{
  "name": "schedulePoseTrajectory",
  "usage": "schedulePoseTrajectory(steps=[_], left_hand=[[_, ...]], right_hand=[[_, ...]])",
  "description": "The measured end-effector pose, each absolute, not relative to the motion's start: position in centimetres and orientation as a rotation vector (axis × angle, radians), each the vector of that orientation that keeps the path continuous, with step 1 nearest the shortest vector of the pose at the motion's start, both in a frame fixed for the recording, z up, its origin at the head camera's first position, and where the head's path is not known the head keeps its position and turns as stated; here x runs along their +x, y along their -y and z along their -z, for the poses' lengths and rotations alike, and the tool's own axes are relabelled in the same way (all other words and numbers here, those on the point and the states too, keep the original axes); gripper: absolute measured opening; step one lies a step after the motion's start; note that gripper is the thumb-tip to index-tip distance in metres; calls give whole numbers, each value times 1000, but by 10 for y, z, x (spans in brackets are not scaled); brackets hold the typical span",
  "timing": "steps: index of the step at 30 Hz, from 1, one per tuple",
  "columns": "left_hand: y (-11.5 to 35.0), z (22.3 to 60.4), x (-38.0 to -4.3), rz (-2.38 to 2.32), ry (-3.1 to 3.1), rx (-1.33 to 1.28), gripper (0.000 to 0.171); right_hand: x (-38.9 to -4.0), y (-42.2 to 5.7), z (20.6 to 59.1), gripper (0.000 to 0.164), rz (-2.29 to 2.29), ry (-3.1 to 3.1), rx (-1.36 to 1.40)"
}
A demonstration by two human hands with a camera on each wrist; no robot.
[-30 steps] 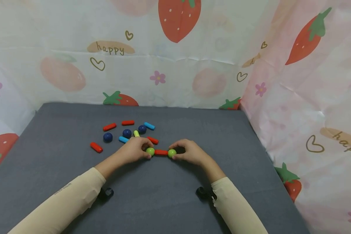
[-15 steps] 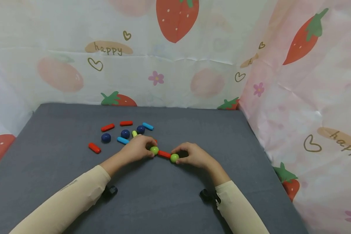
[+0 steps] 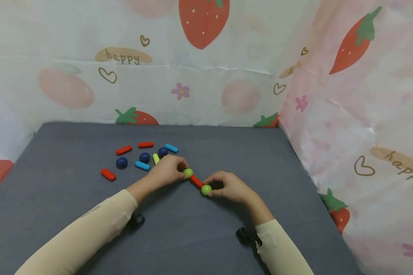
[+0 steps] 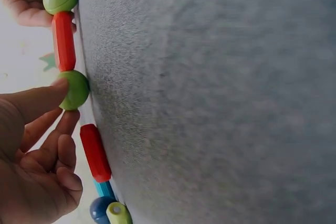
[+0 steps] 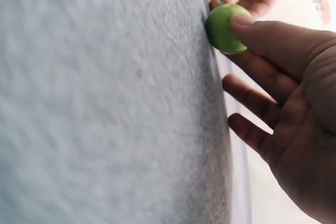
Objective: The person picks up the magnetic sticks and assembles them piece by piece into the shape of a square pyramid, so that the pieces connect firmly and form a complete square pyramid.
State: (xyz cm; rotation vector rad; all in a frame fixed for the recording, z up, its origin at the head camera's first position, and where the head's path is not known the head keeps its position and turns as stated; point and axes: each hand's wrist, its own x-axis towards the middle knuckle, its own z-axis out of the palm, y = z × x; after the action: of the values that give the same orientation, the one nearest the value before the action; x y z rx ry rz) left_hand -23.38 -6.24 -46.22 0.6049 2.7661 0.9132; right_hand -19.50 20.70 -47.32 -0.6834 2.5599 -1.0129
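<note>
Sleeves [image 3: 84, 229] angle inward over the grey cloth [image 3: 192, 240]; the right hand [image 3: 233, 186] pinches the nearer green ball [image 3: 206, 190] between thumb [image 5: 283, 38] and fingers [image 5: 265, 72]. The left hand [image 3: 166, 170] pinches the farther green ball [image 3: 188, 173], and a red rod [image 3: 196, 181] runs diagonally between them, touching both. Farther off lie three dark blue balls [image 3: 122, 162].

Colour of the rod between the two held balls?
Red. The rod shows best in the left wrist view.
</note>
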Motion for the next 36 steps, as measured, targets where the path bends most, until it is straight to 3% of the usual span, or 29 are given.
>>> schedulePoseTrajectory(steps=[13, 36], left_hand=[[52, 464, -249, -912, -2794, 654, 20], [97, 465, -255, -777, -2860, 572, 35]], right_hand=[[-188, -200, 481, 30, 1122, -2658, -544], [-182, -201, 492, 32, 1282, -2666, -428]])
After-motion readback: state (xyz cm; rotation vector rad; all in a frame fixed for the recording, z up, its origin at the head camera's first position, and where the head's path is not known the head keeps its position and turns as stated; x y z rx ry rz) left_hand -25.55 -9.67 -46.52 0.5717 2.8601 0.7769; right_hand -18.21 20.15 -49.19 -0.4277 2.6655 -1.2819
